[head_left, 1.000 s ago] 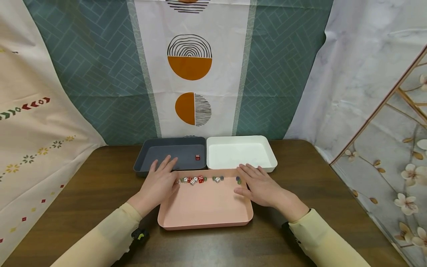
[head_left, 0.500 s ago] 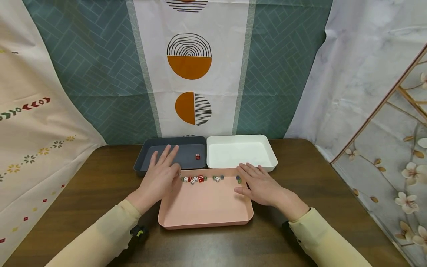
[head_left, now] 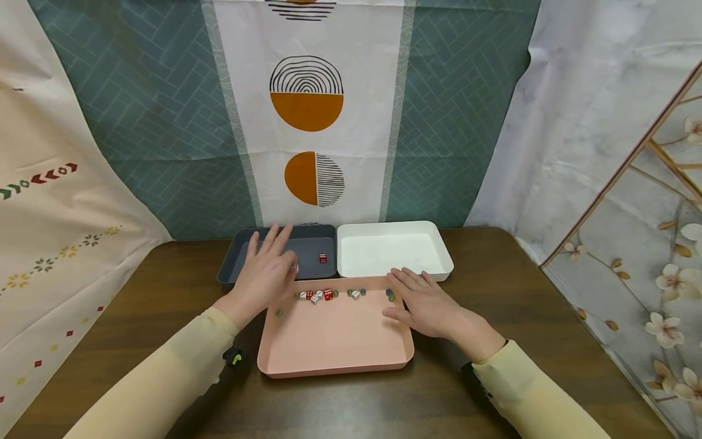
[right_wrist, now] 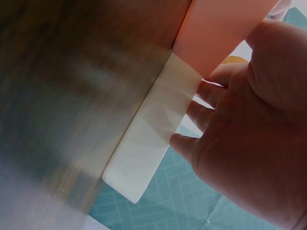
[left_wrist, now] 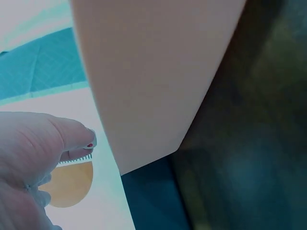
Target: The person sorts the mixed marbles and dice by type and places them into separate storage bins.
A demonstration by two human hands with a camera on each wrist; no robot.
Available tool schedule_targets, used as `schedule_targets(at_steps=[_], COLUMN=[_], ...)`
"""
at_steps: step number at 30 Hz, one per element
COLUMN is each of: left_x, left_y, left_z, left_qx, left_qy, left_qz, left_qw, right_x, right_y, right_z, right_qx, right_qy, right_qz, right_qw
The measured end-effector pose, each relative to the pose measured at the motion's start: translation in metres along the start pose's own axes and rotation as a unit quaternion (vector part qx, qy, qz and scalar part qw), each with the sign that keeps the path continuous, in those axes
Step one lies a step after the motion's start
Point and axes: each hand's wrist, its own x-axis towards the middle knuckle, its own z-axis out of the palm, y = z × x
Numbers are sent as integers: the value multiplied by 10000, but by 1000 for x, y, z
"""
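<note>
My left hand (head_left: 262, 274) is raised over the near edge of the dark grey tray (head_left: 233, 259). Between its thumb and index finger it pinches a white die (head_left: 295, 267); in the left wrist view only a bit of the die (left_wrist: 90, 145) with a red pip shows at the fingertips. The other fingers extend upward. My right hand (head_left: 425, 302) lies flat with straight fingers over the right rim of the pink tray (head_left: 340, 341). Along that tray's far side lie red dice (head_left: 328, 294), white dice (head_left: 315, 299) and small greenish-blue beads (head_left: 362, 292).
One red die (head_left: 323, 258) sits in the dark grey tray. Beside it stands a white tray (head_left: 395, 250), behind the pink one. A lone green bead (head_left: 279, 313) lies at the pink tray's left. Everything stands on a brown wooden table (head_left: 526, 305) before hanging cloths.
My left hand has closed thumb and index on a white die and lifted it from the pink tray's far left corner toward the dark grey tray. The right hand has stayed in place.
</note>
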Motion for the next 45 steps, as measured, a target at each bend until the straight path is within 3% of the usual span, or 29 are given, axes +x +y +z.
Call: schedule_targets(at_steps=[9,20,29,45], left_x=[17,38,48,63], left_y=[-10,-14,-18,-26], left_z=[3,14,25,32], left_qx=[76,35,-17,-285], left_qy=[49,-338,-620,-1228], left_qz=[-14,-249,-416,-371], left_qw=[10000,9991,9972,9913], right_x=[2,4,1,0], right_y=[1,8,2,4], right_z=[5,12,4,4], right_qx=[58,-87,-8,65], right_qy=[93,166,30,68], right_qz=[-113,-95,-10,-58], right_qw=[9999,9998,10000,9999])
